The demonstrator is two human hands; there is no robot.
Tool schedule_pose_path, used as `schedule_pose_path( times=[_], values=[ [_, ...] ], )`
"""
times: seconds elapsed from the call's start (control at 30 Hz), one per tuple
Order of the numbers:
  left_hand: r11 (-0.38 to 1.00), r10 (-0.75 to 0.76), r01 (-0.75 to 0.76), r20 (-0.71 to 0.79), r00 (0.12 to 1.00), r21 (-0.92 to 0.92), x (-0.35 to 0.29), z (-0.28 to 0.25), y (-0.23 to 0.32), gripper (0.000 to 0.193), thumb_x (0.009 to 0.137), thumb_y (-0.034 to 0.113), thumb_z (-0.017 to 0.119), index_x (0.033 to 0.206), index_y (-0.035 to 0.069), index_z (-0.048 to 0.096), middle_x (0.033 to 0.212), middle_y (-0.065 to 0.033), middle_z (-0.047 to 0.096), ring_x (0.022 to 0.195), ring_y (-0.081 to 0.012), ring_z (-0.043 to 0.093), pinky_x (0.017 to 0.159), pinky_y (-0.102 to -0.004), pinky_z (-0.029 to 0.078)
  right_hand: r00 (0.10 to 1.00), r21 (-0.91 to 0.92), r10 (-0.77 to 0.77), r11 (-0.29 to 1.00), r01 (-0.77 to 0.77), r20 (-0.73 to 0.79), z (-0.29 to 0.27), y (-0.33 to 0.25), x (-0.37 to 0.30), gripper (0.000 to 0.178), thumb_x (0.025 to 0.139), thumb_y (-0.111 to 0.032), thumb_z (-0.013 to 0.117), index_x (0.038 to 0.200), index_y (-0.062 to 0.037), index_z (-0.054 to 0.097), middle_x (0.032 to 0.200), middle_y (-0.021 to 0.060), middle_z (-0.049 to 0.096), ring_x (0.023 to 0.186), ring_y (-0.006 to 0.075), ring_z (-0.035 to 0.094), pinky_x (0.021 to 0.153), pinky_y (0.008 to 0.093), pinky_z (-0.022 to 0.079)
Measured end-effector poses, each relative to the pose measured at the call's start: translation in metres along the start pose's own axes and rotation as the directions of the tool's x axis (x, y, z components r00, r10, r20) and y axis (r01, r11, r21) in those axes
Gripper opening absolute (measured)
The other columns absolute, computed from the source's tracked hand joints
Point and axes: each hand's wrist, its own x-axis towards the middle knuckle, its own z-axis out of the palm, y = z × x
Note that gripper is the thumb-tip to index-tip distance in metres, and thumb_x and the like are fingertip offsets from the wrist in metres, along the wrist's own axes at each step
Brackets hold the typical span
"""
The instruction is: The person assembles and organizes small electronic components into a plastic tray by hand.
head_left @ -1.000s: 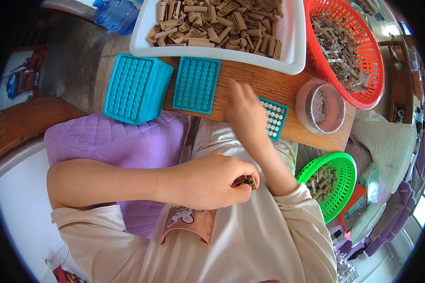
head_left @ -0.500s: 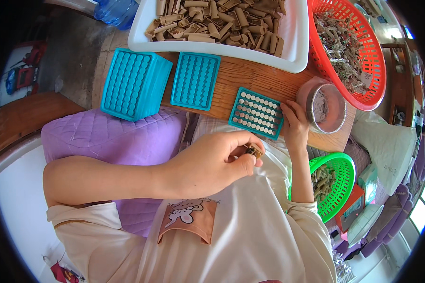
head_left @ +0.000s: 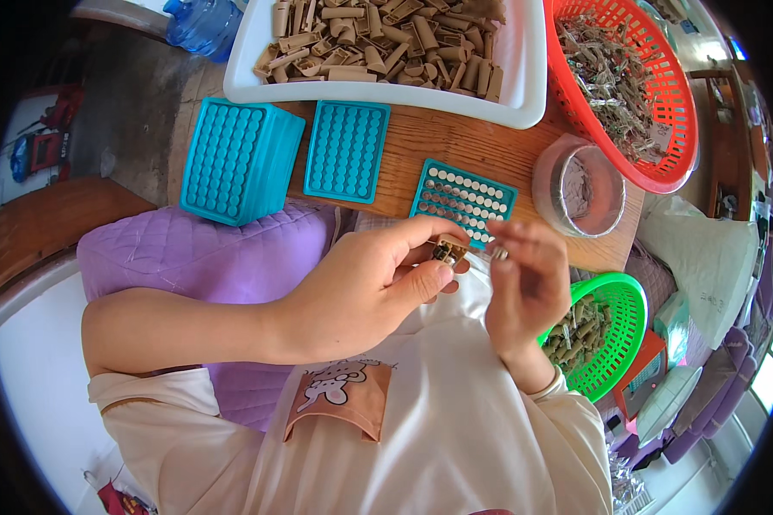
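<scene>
Over my lap, my left hand (head_left: pixel 395 275) grips a small brown plastic casing (head_left: pixel 448 251) between thumb and fingers. Its open side shows dark and metallic parts inside. Close to it on the right, my right hand (head_left: pixel 528 279) pinches a small shiny silver button cell (head_left: pixel 500 253) between its fingertips; the fingers are a little blurred. Just beyond both hands lies a teal tray (head_left: pixel 418 206) with rows of round silver button cells (head_left: pixel 468 184). My right fingers cover part of its near right corner.
A white tub (head_left: pixel 386 93) of brown casings stands at the back. Right of it are a red basket (head_left: pixel 680 112) of wiry parts, a clear round container (head_left: pixel 605 225) and a green basket (head_left: pixel 629 343) of casings. Teal trays (head_left: pixel 348 154) and a tray stack (head_left: pixel 270 163) stand left.
My right hand has come from the teal tray's right edge toward my left hand, now with a button cell in its fingertips. My left hand has turned the casing slightly and moved a little left.
</scene>
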Motion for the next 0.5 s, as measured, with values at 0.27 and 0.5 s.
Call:
schedule_pose_path(
  times=[0.27,0.5],
  values=[
    [1.000,-0.001,0.000,-0.051,0.999,-0.025,-0.001,0.001,0.000,0.033,0.086,0.006,0.043,0.117,-0.002,0.035,0.099,-0.0070,0.052,0.089,-0.0104,0.051,0.075,-0.0243,0.045,0.979,-0.160,-0.185,0.967,0.196,0.083,0.017,-0.005,0.000,0.017,0.064,0.008,0.063,0.078,0.0022,0.054,0.087,0.0132,0.055,0.077,0.0216,0.059,0.067,0.0277,0.050],
    [0.988,-0.082,0.077,-0.032,0.996,-0.135,0.002,-0.002,-0.003,0.028,0.087,0.009,0.041,0.113,-0.002,0.039,0.094,-0.0066,0.052,0.084,-0.0103,0.052,0.073,-0.0240,0.045,0.936,-0.123,-0.127,0.977,0.176,0.328,-0.003,0.001,0.014,0.019,0.065,0.007,0.058,0.084,0.0023,0.057,0.087,0.0125,0.057,0.079,0.0209,0.057,0.068,0.0282,0.048]
  ],
)
